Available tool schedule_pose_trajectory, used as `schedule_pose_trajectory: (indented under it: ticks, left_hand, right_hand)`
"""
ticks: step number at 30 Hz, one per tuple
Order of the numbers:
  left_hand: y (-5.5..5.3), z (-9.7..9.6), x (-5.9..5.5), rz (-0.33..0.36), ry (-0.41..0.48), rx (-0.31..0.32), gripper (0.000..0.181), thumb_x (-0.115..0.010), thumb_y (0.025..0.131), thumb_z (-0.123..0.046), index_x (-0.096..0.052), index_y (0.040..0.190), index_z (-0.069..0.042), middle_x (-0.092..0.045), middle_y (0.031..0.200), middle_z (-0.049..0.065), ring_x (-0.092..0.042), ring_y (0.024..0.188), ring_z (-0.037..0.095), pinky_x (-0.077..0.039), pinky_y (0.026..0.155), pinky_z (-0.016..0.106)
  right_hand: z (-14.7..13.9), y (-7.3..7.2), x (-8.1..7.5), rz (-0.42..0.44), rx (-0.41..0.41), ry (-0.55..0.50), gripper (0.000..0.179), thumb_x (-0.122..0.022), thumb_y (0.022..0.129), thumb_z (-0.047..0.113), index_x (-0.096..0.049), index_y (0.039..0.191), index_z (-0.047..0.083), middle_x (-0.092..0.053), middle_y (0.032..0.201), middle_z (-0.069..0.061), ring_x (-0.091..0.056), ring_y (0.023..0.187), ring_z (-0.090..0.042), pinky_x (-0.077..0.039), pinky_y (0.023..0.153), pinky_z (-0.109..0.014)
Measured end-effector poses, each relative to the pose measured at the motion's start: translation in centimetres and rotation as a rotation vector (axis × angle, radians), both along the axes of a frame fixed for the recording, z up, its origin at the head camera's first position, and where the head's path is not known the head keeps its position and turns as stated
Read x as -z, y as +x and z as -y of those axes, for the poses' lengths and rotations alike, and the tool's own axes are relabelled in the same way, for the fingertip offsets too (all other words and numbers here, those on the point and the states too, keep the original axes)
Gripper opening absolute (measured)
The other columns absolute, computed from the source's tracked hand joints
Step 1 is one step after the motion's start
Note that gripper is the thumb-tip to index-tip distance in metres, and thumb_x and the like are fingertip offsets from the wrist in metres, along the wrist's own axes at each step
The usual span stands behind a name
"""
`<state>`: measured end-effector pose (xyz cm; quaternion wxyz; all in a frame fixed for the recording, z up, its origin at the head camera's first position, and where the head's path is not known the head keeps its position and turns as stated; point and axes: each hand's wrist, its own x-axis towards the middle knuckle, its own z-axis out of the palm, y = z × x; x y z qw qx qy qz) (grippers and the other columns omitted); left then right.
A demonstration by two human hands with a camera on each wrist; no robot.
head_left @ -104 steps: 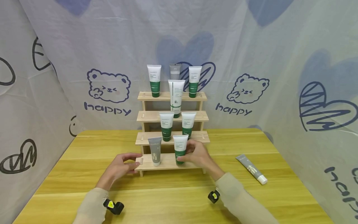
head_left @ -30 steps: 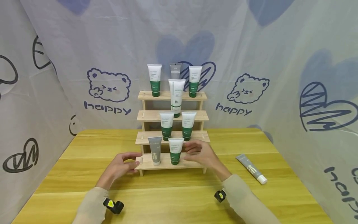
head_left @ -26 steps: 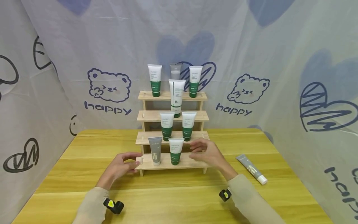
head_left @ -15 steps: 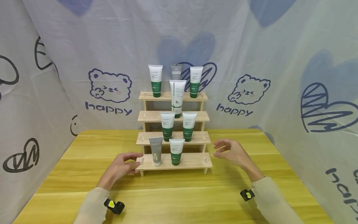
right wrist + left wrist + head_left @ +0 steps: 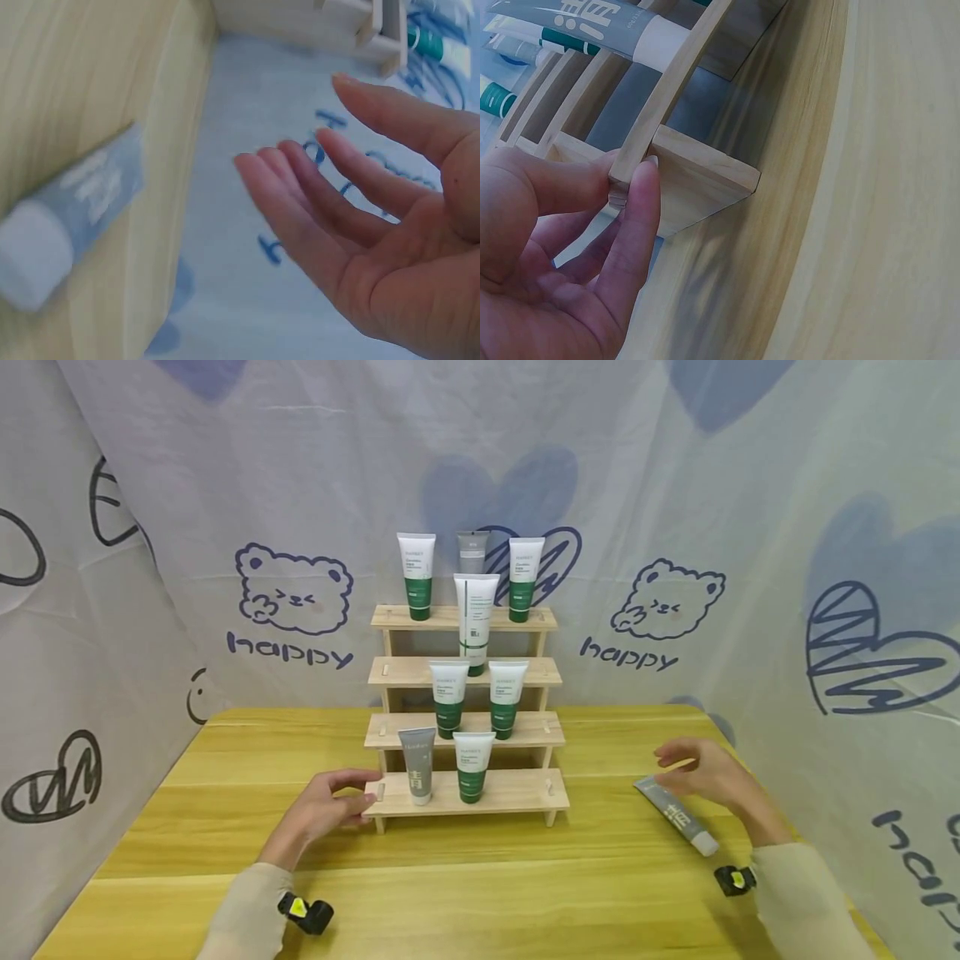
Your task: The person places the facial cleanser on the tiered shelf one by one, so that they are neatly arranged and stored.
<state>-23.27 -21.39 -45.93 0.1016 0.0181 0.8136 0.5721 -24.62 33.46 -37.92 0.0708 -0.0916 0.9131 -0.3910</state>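
Observation:
My left hand pinches the left end of the lowest shelf of a stepped wooden display stand; the left wrist view shows thumb and finger on the board's corner. Over the far end of a grey squeeze tube, which lies on the table at the right, hovers my right hand. Its fingers are spread and hold nothing in the right wrist view, with the grey tube apart from them. On the lowest shelf stand another grey tube and a white-and-green tube.
Two white-and-green tubes stand on the second shelf, and a taller white tube on the third. The top shelf bears two white-and-green tubes and a grey one. A printed curtain hangs behind the table.
My right hand has let go of the white-and-green tube on the lowest shelf, which now stands slightly further left. The hand has moved right, to the lying grey tube. My left hand stays put.

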Motion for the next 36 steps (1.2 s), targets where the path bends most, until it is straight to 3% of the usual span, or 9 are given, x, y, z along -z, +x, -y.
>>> schedule_pose_trajectory:
  ticks: [5,13,21,28,36]
  left_hand:
    - [-0.1,0.1,0.0,0.003,0.003,-0.005,0.042,-0.068,0.099,-0.01,-0.062,0.141,-0.003,-0.054,0.147,0.024,-0.068,0.096,0.017,-0.065,0.08,0.029]
    - [-0.1,0.2,0.0,-0.002,0.003,-0.002,0.042,-0.067,0.099,-0.01,-0.062,0.14,-0.003,-0.057,0.142,0.024,-0.068,0.096,0.017,-0.065,0.081,0.03]
    - [-0.1,0.2,0.0,0.01,0.005,-0.001,0.043,-0.068,0.099,-0.01,-0.062,0.141,-0.003,-0.056,0.144,0.024,-0.068,0.094,0.016,-0.065,0.08,0.03]
    - [0.0,0.2,0.1,0.0,-0.001,0.011,0.044,-0.068,0.099,-0.01,-0.06,0.142,-0.001,-0.057,0.139,0.025,-0.067,0.093,0.017,-0.066,0.079,0.032]
    - [-0.1,0.1,0.1,0.007,0.003,0.004,0.043,-0.067,0.099,-0.01,-0.061,0.142,-0.003,-0.055,0.144,0.025,-0.068,0.094,0.017,-0.065,0.081,0.031]
  right_hand:
    - [-2.1,-0.4,0.7,0.088,0.018,0.068,0.046,-0.075,0.093,0.008,-0.058,0.129,-0.016,-0.066,0.119,-0.033,-0.07,0.093,-0.023,-0.066,0.076,-0.039]
    - [-4.5,-0.9,2.7,0.119,0.029,0.141,0.044,-0.073,0.086,0.0,-0.061,0.125,-0.016,-0.069,0.113,-0.03,-0.067,0.091,-0.025,-0.063,0.073,-0.039]
    - [-6.2,-1.2,4.5,0.173,-0.035,0.105,0.046,-0.08,0.083,-0.001,-0.06,0.12,-0.02,-0.07,0.106,-0.027,-0.066,0.093,-0.02,-0.064,0.074,-0.034]
    - [-6.2,-1.0,5.0,0.24,-0.044,0.131,0.041,-0.081,0.085,0.005,-0.065,0.116,-0.016,-0.068,0.094,-0.012,-0.063,0.081,-0.017,-0.061,0.071,-0.032]
    - [-6.0,-1.0,5.3,0.276,-0.058,0.099,0.044,-0.081,0.085,0.004,-0.063,0.117,-0.02,-0.069,0.096,-0.013,-0.066,0.081,-0.017,-0.063,0.073,-0.036]
